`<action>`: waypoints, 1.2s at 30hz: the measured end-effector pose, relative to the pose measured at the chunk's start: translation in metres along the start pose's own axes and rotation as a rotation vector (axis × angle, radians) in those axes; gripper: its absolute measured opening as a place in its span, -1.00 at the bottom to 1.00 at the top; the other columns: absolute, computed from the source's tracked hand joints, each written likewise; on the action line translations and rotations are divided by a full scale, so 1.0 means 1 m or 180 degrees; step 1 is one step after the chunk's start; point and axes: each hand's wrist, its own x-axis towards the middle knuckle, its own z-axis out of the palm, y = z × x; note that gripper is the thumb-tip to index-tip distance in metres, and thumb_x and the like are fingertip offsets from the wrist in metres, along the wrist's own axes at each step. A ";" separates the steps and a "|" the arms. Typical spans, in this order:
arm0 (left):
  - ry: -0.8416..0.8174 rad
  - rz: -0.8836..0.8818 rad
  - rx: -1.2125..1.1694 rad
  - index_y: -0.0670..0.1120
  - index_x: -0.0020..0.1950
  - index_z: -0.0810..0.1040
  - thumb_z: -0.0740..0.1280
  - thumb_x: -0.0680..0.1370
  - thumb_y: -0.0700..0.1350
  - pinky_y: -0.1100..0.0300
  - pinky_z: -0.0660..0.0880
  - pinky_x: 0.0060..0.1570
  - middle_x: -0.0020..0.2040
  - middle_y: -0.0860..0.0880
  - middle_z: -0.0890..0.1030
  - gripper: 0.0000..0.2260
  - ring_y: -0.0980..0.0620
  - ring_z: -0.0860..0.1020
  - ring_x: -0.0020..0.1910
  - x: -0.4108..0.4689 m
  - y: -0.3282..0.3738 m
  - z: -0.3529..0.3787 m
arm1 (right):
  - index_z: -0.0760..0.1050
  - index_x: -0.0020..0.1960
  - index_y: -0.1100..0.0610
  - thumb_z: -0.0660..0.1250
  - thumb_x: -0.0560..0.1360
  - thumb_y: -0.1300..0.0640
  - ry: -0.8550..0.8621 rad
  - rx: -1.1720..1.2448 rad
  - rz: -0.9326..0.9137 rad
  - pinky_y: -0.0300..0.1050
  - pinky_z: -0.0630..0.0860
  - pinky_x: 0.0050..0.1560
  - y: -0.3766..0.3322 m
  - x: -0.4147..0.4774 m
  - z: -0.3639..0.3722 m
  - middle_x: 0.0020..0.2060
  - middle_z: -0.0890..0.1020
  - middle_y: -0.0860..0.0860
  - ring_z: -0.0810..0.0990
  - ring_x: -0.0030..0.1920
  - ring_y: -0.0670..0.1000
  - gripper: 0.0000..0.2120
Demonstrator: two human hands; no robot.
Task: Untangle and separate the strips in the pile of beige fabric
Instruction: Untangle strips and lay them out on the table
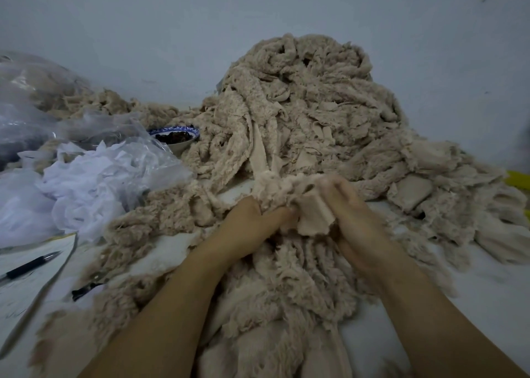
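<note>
The pile of beige fabric [301, 105] rose in a tall mound against the pale wall in the upper middle of the frame. Its fluffy lengths spilled down and forward across the white desk [487, 291], reaching right to the bottom edge between the person's two bare forearms.

Both hands met at the foot of the mound, just below the centre of the frame. The left hand [246, 225] had its fingers [275, 212] curled into a bunched clump of the fabric, the thumb pressed against it. The right hand [352, 214], somewhat blurred, sat close beside it with its fingers [341, 194] bent over the same clump. Between them they held a strip [312, 217], its smooth backing turned up and a short flap hanging down by the right palm. From the clump, the strip ran up and back into the tangle above, so the fabric lay under, between and beyond the fingers all at once.

To the left, clear plastic bags [34, 105] holding more beige material filled the upper left, with crumpled white plastic [86, 182] in front of them. A blue-and-white bowl [177, 138] with something dark in it stood touching the left edge of the pile. In the lower left a black pen [31, 265] lay on a sheet of paper [25, 297]. A bit of something yellow [519, 179] showed at the right edge.
</note>
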 end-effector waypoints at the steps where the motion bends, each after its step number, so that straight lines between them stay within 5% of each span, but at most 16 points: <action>1: -0.0055 0.0111 0.0030 -0.06 -0.12 0.66 0.42 0.47 0.14 0.17 0.57 -0.14 -0.20 0.01 0.70 -0.73 0.04 0.65 -0.19 0.000 -0.001 0.001 | 0.57 0.16 -0.10 0.47 0.38 -0.26 -0.0338 -0.0531 -0.0016 -0.12 0.61 0.03 0.002 -0.003 0.001 0.10 0.65 -0.05 0.66 0.06 -0.04 -0.58; 3: -0.0431 0.0381 0.0285 0.05 0.18 0.61 0.37 0.52 0.08 0.31 0.50 0.10 0.12 0.19 0.63 -0.73 0.28 0.57 0.09 0.000 -0.005 0.003 | 0.50 0.24 -0.22 0.42 0.48 -0.19 -0.0718 -0.1567 -0.0008 -0.29 0.54 0.04 0.010 -0.004 0.001 0.08 0.63 -0.23 0.62 0.09 -0.17 -0.65; 5: -0.0784 0.0476 0.0668 0.06 0.19 0.50 0.35 0.59 0.02 0.45 0.36 0.05 0.19 0.35 0.39 -0.81 0.55 0.34 0.11 0.000 -0.009 0.005 | 0.52 0.08 -0.19 0.33 0.58 -0.02 -0.0437 -0.2221 -0.0296 -0.45 0.44 -0.17 0.014 0.001 -0.003 -0.11 0.63 -0.28 0.58 -0.11 -0.28 -0.89; 7: -0.0878 0.0503 0.0819 0.03 0.13 0.50 0.33 0.60 0.07 0.50 0.31 0.00 0.19 0.32 0.33 -0.82 0.57 0.29 0.09 0.004 -0.010 0.005 | 0.51 -0.06 -0.09 0.27 0.61 0.06 -0.0069 -0.2457 -0.0407 -0.38 0.39 -0.36 0.010 0.007 -0.010 -0.26 0.62 -0.16 0.53 -0.31 -0.22 -0.90; 9: -0.0608 0.0533 0.0507 0.16 0.11 0.56 0.31 0.58 0.13 0.62 0.27 0.04 0.26 0.32 0.37 -0.85 0.53 0.32 0.17 0.006 -0.012 0.006 | 0.52 -0.07 0.15 0.25 0.63 0.07 0.0225 -0.1103 -0.0289 -0.27 0.45 -0.37 -0.004 0.012 -0.022 -0.30 0.60 0.06 0.53 -0.32 -0.07 -0.81; 11: -0.0164 0.0579 0.0267 0.17 0.14 0.58 0.29 0.61 0.11 0.57 0.31 0.10 0.31 0.26 0.40 -0.85 0.45 0.37 0.21 0.007 -0.014 0.007 | 0.56 -0.09 0.23 0.31 0.61 0.01 0.0530 0.1484 -0.0428 -0.20 0.59 -0.23 -0.019 0.015 -0.037 -0.25 0.58 0.12 0.60 -0.20 0.00 -0.72; 13: 0.0135 0.0507 0.0612 0.14 0.27 0.53 0.28 0.62 0.07 0.33 0.34 0.31 0.42 0.19 0.33 -0.76 0.30 0.30 0.36 0.009 -0.021 0.010 | 0.47 0.31 0.21 0.30 0.57 -0.16 0.1022 0.2631 -0.0351 -0.12 0.65 -0.02 -0.017 0.019 -0.054 0.10 0.56 0.09 0.67 0.05 0.02 -0.50; 15: -0.0007 0.0185 0.1110 0.12 0.46 0.37 0.30 0.60 0.09 0.11 0.25 0.44 0.52 0.15 0.20 -0.57 0.14 0.18 0.49 0.009 -0.023 0.012 | 0.31 0.47 0.16 0.24 0.61 -0.17 0.1273 0.1477 0.0237 -0.13 0.63 0.05 -0.003 0.019 -0.052 0.24 0.49 0.05 0.66 0.11 0.02 -0.42; 17: -0.0288 0.0196 0.1343 0.06 0.48 0.38 0.34 0.58 0.10 0.16 0.29 0.34 0.44 0.07 0.32 -0.52 0.10 0.31 0.41 0.007 -0.022 0.018 | 0.44 0.34 0.11 0.25 0.63 -0.06 0.1099 -0.0430 0.0480 -0.21 0.58 0.00 0.017 0.018 -0.041 0.17 0.59 -0.01 0.64 0.05 -0.06 -0.63; 19: -0.0479 0.0698 0.1336 -0.04 0.22 0.60 0.34 0.57 0.07 0.23 0.38 0.02 0.08 0.08 0.53 -0.71 0.20 0.47 0.04 -0.001 -0.014 0.027 | 0.46 0.32 -0.01 0.26 0.62 -0.01 0.0481 -0.1991 0.0271 -0.40 0.43 -0.07 0.026 0.016 -0.029 0.12 0.56 -0.15 0.55 0.04 -0.19 -0.71; 21: -0.0660 0.0905 0.1045 0.02 -0.10 0.64 0.31 0.58 0.08 0.30 0.35 -0.18 -0.19 0.17 0.50 -0.81 0.24 0.44 -0.22 -0.011 -0.006 0.033 | 0.38 0.42 -0.03 0.24 0.65 0.07 -0.0235 -0.2387 0.0210 -0.51 0.37 -0.16 0.031 0.017 -0.024 0.09 0.52 -0.15 0.51 0.03 -0.20 -0.65; 24: -0.0646 0.0833 0.0612 0.07 -0.34 0.50 0.27 0.64 0.06 0.29 0.35 -0.28 -0.34 0.10 0.49 -0.66 0.16 0.43 -0.38 -0.015 0.001 0.035 | 0.46 0.21 0.21 0.21 0.63 0.19 -0.0515 -0.3121 0.0160 -0.32 0.36 -0.27 0.030 0.017 -0.022 -0.09 0.53 0.00 0.49 -0.16 -0.06 -0.81; 28: 0.0389 0.0680 0.1127 0.00 0.03 0.60 0.24 0.64 0.03 0.29 0.40 -0.11 -0.02 0.08 0.55 -0.82 0.19 0.51 -0.09 0.004 -0.003 0.022 | 0.32 -0.16 0.21 0.21 0.59 0.10 0.0234 -0.2701 0.0088 -0.23 0.21 -0.40 0.023 0.011 -0.022 -0.34 0.35 0.00 0.31 -0.39 -0.13 -0.77; 31: 0.0532 -0.0142 0.2106 -0.01 0.44 0.36 0.24 0.62 0.05 0.05 0.38 0.23 0.41 -0.04 0.34 -0.60 -0.09 0.36 0.34 0.020 -0.016 0.008 | 0.23 -0.26 0.06 0.16 0.58 0.09 0.0975 -0.1871 0.0020 -0.08 0.23 -0.28 0.017 0.011 -0.021 -0.34 0.32 0.00 0.34 -0.30 0.00 -0.74; 34: 0.0589 -0.0785 0.2549 -0.07 0.37 0.41 0.22 0.62 0.01 0.02 0.39 0.16 0.33 -0.15 0.44 -0.65 -0.17 0.39 0.28 0.026 -0.030 -0.001 | 0.34 -0.12 -0.03 0.14 0.58 0.03 0.1084 -0.1273 0.0157 -0.02 0.36 -0.17 0.013 0.010 -0.021 -0.24 0.48 -0.02 0.46 -0.21 0.04 -0.89; 36: 0.1130 -0.0836 0.1534 -0.10 0.24 0.52 0.20 0.61 -0.08 0.09 0.45 0.01 0.19 -0.16 0.59 -0.75 -0.13 0.53 0.12 0.029 -0.024 -0.012 | 0.30 -0.12 -0.08 0.13 0.60 0.03 0.1036 -0.1333 0.0203 -0.05 0.33 -0.23 0.014 0.009 -0.023 -0.23 0.43 -0.05 0.41 -0.24 -0.01 -0.88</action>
